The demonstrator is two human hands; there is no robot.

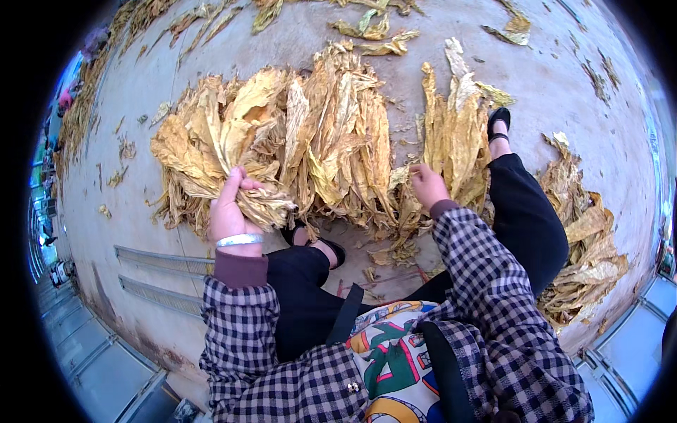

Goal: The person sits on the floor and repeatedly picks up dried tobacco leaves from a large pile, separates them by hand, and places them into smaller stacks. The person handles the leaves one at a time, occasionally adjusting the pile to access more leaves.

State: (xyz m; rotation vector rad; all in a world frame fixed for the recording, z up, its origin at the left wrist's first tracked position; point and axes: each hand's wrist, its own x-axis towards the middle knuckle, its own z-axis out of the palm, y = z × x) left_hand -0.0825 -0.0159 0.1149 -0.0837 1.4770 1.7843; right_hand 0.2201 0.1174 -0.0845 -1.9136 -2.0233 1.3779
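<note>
My left hand [232, 211], with a silver bracelet at the wrist, grips a bunch of dried tobacco leaves [232, 127]. Their yellow-brown blades fan out away from me, and the gathered stem ends [267, 206] stick out to the right of my fingers. Beside that bunch lies a wide pile of dried leaves [338, 132], touching it. My right hand [429, 186] is held with curled fingers between this pile and a smaller heap of leaves [457, 132] on the right. Whether a leaf is pinched in its fingertips is hard to see.
More leaves [587, 259] are heaped beyond my right leg [523, 227]. Loose leaves [375, 31] and scraps lie across the concrete floor [143, 169]. Metal grates [164, 256] are at the left. A long row of leaves [79, 127] runs along the far left.
</note>
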